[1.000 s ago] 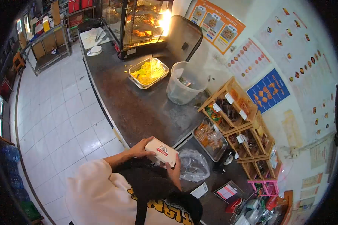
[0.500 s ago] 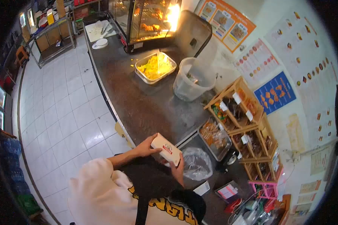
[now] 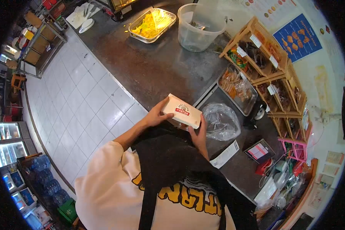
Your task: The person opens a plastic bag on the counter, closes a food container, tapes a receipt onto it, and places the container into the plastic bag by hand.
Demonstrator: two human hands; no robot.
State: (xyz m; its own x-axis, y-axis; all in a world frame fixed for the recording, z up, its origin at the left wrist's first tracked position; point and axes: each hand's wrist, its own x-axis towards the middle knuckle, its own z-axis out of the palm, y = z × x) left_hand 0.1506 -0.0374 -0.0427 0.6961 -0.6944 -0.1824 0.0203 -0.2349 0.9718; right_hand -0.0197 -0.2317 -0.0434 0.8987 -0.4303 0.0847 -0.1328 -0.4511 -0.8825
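A pale cardboard food box (image 3: 180,112) with a red and dark printed logo is held between both hands, in front of the black apron. My left hand (image 3: 157,114) grips its left end, with the thumb along the near edge. Around the right end closes my right hand (image 3: 199,133), thumb on the near side. The lid side faces up and looks closed; the underside is hidden. Just right of the box lies a clear plastic bag (image 3: 221,122) on the counter.
On the dark counter (image 3: 142,65) stand a foil tray of yellow food (image 3: 152,25), a clear plastic tub (image 3: 199,32) and a metal tray of packed food (image 3: 237,90). Wooden racks (image 3: 281,96) line the wall side. A paper sheet (image 3: 225,154) lies near the right arm.
The view has tilted down and turned, so the counter items sit higher in the picture. Both hands still hold the box, whose printed top now shows more fully.
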